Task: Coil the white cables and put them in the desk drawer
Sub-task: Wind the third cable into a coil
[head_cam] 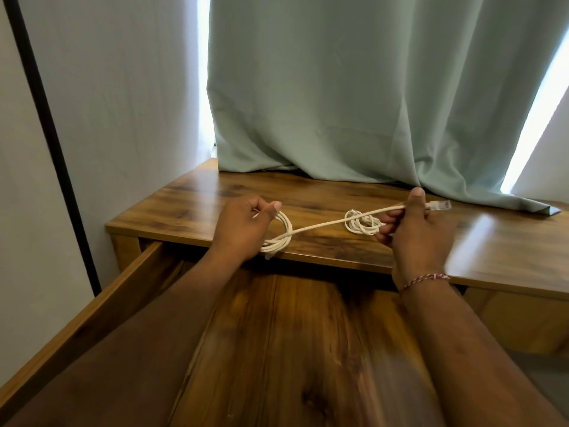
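My left hand (243,226) grips several loops of a white cable (281,234) above the desk's front edge. From the loops a straight length runs up and right to my right hand (415,229), which pinches it just behind its clear plug (438,205). A second white cable (361,222) lies coiled in a small bundle on the wooden desk top (308,192), close to my right hand's fingers. The desk drawer (101,303) stands pulled out below my forearms, its wooden bottom bare.
A pale green curtain (354,87) hangs down onto the back of the desk and spreads over its right rear part. A white wall with a black vertical strip (46,118) stands to the left.
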Action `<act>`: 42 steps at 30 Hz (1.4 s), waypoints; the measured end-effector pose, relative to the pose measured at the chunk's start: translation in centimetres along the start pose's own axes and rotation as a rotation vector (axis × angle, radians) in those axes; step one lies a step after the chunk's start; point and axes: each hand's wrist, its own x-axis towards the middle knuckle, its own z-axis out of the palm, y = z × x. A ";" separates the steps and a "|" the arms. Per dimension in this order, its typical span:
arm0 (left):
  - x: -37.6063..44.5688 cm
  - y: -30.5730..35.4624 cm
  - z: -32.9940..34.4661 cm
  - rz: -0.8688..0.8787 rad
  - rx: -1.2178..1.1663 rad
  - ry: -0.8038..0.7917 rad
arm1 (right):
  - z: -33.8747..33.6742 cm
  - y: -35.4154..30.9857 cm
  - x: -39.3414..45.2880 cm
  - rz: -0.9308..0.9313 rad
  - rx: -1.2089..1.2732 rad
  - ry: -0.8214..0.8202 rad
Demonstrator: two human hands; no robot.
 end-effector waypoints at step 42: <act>-3.1 3.0 1.2 0.062 -0.299 -0.408 | 1.2 0.4 -3.5 0.311 0.075 -1.074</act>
